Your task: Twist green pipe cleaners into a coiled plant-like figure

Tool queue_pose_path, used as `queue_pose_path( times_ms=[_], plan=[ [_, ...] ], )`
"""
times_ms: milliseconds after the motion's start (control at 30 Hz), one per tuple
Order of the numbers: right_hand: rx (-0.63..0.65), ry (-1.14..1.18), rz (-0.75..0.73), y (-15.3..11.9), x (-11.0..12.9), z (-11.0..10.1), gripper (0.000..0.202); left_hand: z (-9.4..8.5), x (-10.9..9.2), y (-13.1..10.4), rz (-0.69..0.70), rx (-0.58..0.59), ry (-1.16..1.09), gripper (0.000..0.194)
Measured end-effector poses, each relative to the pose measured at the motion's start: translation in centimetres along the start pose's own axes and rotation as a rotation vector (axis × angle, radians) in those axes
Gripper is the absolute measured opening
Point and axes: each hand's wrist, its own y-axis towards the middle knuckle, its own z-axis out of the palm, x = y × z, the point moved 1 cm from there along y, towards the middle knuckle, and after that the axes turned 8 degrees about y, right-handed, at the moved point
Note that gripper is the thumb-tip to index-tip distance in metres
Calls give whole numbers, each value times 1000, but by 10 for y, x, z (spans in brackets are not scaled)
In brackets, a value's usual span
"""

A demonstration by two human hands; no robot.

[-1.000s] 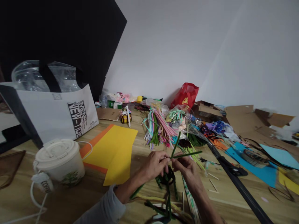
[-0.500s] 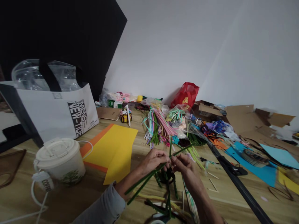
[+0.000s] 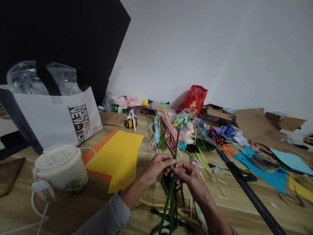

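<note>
Several green pipe cleaners (image 3: 168, 205) run up through my fingers, their upper ends crossing above the hands and their long ends hanging towards me. My left hand (image 3: 158, 166) pinches them from the left, thumb and fingertips closed. From the right, my right hand (image 3: 187, 173) closes its fingertips on the same stems, close against the left. Below the hands hang more dark green, bent pipe cleaners (image 3: 183, 195), partly hidden by the fingers. A round white-rimmed thing (image 3: 166, 231) shows at the bottom edge, largely covered by the stems.
Yellow paper sheets (image 3: 122, 156) lie left, beyond a lidded white pot (image 3: 63, 166) with a cord. A white shopping bag (image 3: 56, 120) stands behind. Pipe cleaner bundles (image 3: 168, 129) lie ahead, near a red bag (image 3: 193, 98). A black bar (image 3: 259, 202) crosses the right side, beside blue paper (image 3: 269, 176).
The green pipe cleaners have swung from a slant towards the lower left to nearly upright, with their ends now pointing towards me. Both hands remain close together on them.
</note>
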Motion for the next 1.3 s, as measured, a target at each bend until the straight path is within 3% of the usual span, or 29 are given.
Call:
queue_pose_path(
  times_ms=[267,433,933,1133,1300],
  plan=[
    [-2,90,30,3,-2,-5,31,-3,-1,2,19,-133,-70,34],
    [46,190,60,4,-2,-4,41,-4,-3,2,20,-112,-53,31],
    [93,468,197,4,-5,-4,25,-4,-8,-3,29,4,4,23],
    [109,455,176,3,-3,-6,21,-1,-5,-2,40,13,-45,26],
    [70,297,111,0,3,-6,27,1,-5,-3,121,-41,68,26]
  ],
)
